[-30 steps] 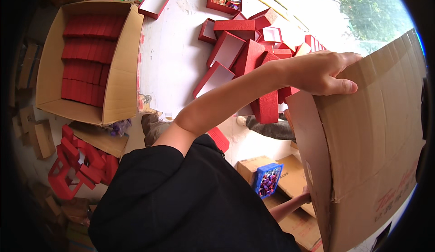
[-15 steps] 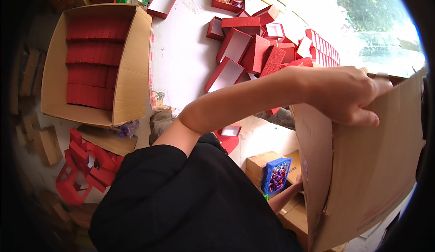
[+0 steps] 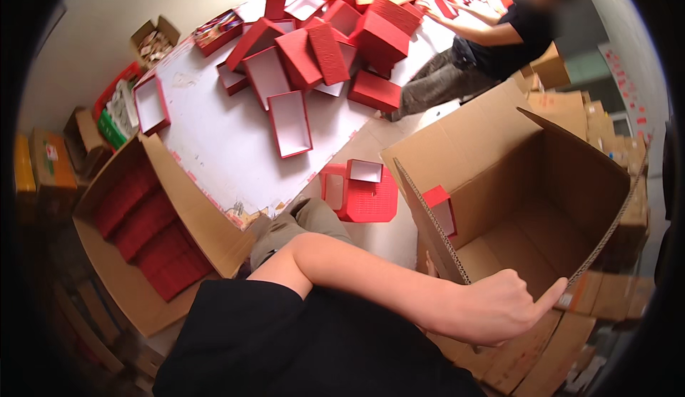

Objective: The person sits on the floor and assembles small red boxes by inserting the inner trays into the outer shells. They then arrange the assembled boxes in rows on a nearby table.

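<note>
A large open cardboard carton (image 3: 546, 211) stands at the right, its opening tilted up toward me. Across my body reaches my left arm, and my left hand (image 3: 492, 308) is closed at the carton's near edge, one finger stretched along the cardboard. Of my right hand (image 3: 431, 266) only some fingertips show, beside the carton's left wall; the rest is hidden behind my left arm. A small red box with a pale inside (image 3: 440, 210) is visible within the carton, near its left flap.
Red gift boxes (image 3: 291, 122) are heaped on a white table (image 3: 196, 158). Another carton (image 3: 196, 208) at the left holds rows of red packs. A red plastic stool (image 3: 371, 201) carries a small box. At the far right a co-worker (image 3: 492, 40) handles red boxes.
The carton has turned, so its inside now faces me. My left hand is lower in the picture, at its near edge. My view has swung round; the co-worker and stool have come into sight.
</note>
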Motion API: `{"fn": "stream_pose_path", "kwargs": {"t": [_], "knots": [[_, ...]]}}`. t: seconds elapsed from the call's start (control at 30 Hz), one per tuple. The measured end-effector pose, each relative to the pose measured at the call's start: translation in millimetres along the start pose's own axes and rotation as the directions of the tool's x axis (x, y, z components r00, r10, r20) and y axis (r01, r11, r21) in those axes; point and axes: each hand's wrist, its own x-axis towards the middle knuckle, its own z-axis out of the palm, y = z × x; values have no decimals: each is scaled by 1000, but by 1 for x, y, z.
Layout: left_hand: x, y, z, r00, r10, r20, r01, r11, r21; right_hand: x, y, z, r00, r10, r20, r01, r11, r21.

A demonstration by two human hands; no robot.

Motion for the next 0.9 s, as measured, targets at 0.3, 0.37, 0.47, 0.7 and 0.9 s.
{"fn": "stream_pose_path", "kwargs": {"t": [0.3,0.37,0.47,0.7,0.9], "knots": [[-37,4,156,913,-32,406,117,975,-186,-73,31,-165,989,25,-145,-3,989,146],[-37,2,177,884,-42,466,146,971,-189,-82,41,-188,987,44,-153,-14,982,186],[-38,9,211,824,-24,566,174,962,-213,-91,49,-216,986,64,-152,-27,972,233],[-35,21,302,793,-77,604,192,973,-128,-99,49,-269,983,137,-120,-96,951,295],[-36,18,390,772,-204,602,253,967,3,-128,31,-312,972,232,-43,-223,963,151]]}}
